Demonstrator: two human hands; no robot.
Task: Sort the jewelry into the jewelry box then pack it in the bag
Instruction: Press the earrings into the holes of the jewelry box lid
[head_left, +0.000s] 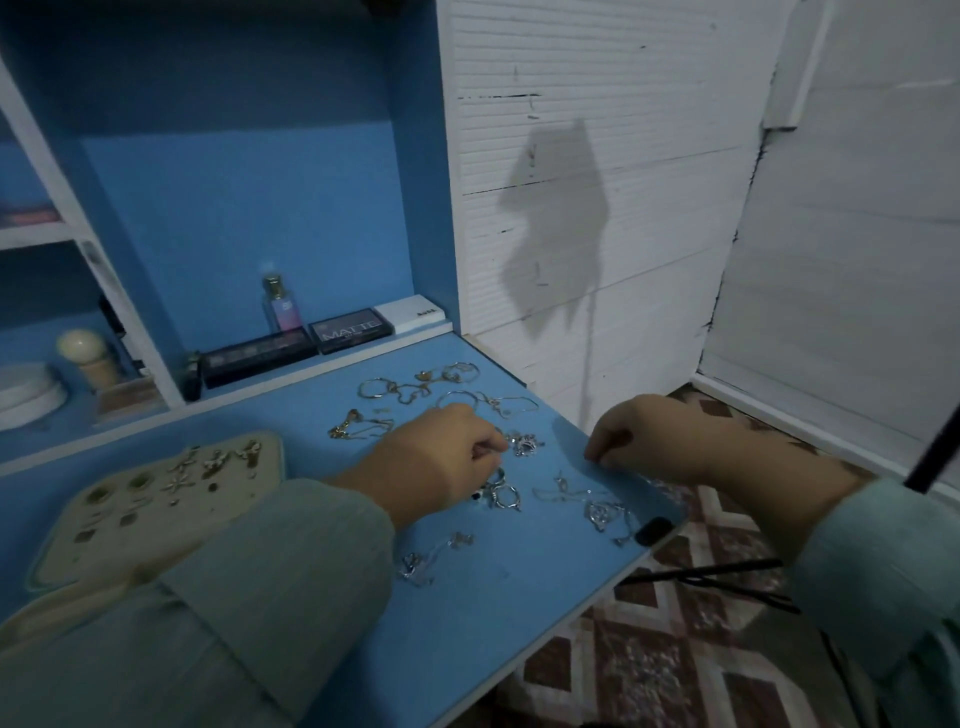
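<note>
Several silver and gold jewelry pieces (415, 387) lie scattered over the blue table (519, 597). An open cream jewelry box (130, 519) sits at the left, with several small pieces in its slots. My left hand (441, 462) hovers over the middle of the table, its fingers curled and pinching at a small silver piece (524, 444). My right hand (649, 436) is near the table's right edge, fingers curled together; what they pinch is too small to make out. More silver rings (501, 493) and chains (602, 512) lie below the hands.
A perfume bottle (280, 306), dark makeup palettes (350, 330) and a white box (410, 312) line the back ledge. Shelves at the left hold a white lidded jar (28, 392) and a round-topped bottle (88, 358). A white wall and patterned floor lie to the right.
</note>
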